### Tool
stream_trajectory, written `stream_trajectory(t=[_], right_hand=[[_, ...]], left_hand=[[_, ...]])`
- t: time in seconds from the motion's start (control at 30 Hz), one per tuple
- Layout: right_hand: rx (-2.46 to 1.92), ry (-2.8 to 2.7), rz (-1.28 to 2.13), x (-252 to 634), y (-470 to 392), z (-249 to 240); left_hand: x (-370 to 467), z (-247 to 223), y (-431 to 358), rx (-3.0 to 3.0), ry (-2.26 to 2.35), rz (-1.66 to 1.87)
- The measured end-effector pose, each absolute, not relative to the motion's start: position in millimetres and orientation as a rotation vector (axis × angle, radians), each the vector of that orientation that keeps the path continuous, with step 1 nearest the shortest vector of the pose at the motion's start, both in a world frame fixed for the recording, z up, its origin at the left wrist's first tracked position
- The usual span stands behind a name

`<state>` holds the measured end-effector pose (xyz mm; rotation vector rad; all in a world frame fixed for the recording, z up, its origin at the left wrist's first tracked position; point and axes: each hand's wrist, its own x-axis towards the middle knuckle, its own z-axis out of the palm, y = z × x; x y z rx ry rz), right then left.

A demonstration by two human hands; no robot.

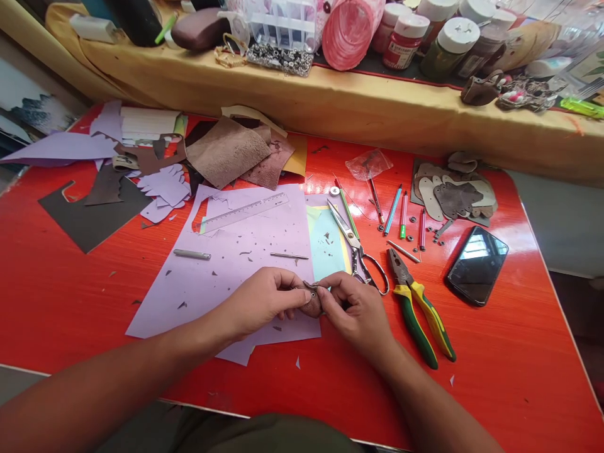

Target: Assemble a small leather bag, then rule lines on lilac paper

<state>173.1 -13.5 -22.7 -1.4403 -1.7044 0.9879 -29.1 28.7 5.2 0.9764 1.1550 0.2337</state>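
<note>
Between my two hands is a small brown leather piece (311,307) with a round hole or eyelet in it. My left hand (274,294) pinches its left side, thumb on top. From the other side my right hand (356,309) grips it, thumb and forefinger close together at its edge. My fingers hide part of its shape. Under the hands lies purple paper (245,296) strewn with dark scraps, with a thin metal rod (289,255) just beyond. Close to my right hand are scissors (353,242) and green-yellow pliers (418,305).
A phone (477,265) lies on the right of the red table (509,377). Behind it are cut leather shapes (457,195). Markers (392,209) and small metal snaps lie nearer the middle. A ruler (245,214) and leather sheets (229,151) are further back, below a shelf of paint jars (404,41).
</note>
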Motion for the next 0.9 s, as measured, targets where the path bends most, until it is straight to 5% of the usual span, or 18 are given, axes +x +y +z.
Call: stream_trajectory(t=[0.9], right_hand=[[-1.423,-1.688,1.029,175.8,-14.0,-25.0]], left_hand=[[-25.4,5.0,32.7,0.94,1.151,0.274]])
